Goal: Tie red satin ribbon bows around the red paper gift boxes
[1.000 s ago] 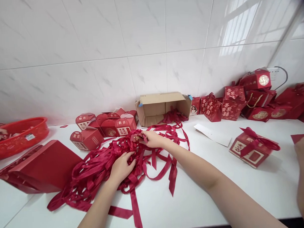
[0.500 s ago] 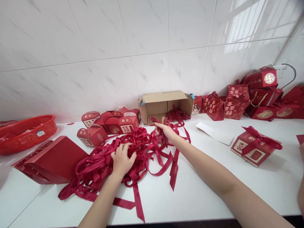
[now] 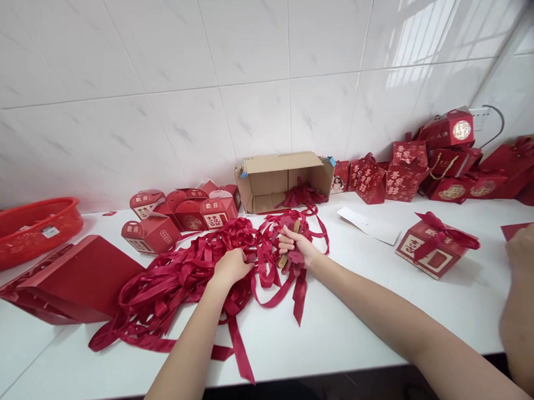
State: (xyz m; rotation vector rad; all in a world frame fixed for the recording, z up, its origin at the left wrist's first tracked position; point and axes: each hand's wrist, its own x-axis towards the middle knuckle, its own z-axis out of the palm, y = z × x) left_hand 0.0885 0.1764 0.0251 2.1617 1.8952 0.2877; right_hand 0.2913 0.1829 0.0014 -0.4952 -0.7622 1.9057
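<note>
A tangled heap of dark red satin ribbon (image 3: 182, 279) covers the middle left of the white table. At its right side, my left hand (image 3: 231, 266) has its fingers closed on the ribbon, with the fingertips partly hidden. My right hand (image 3: 300, 249) is wrapped round a bunch of dark red flower-shaped pieces (image 3: 296, 258); flat, brownish-gold strips stick out from the same grip. More ribbon lies around and beneath that hand. Behind it, an open cardboard box (image 3: 266, 185) lies on its side with red pieces inside.
Small red gift boxes (image 3: 217, 212) stand behind the heap. A folded red carton (image 3: 83, 279) and an orange-red basin (image 3: 53, 233) are at left. A bow-tied box (image 3: 435, 246), a white card (image 3: 368, 224) and stacked red boxes (image 3: 406, 180) sit right. Another person's hand (image 3: 527, 261) is at far right.
My left hand has moved right across the ribbon heap, and its fingers have closed. My right hand has come slightly lower with the flower-shaped pieces and turned. The view has shifted slightly.
</note>
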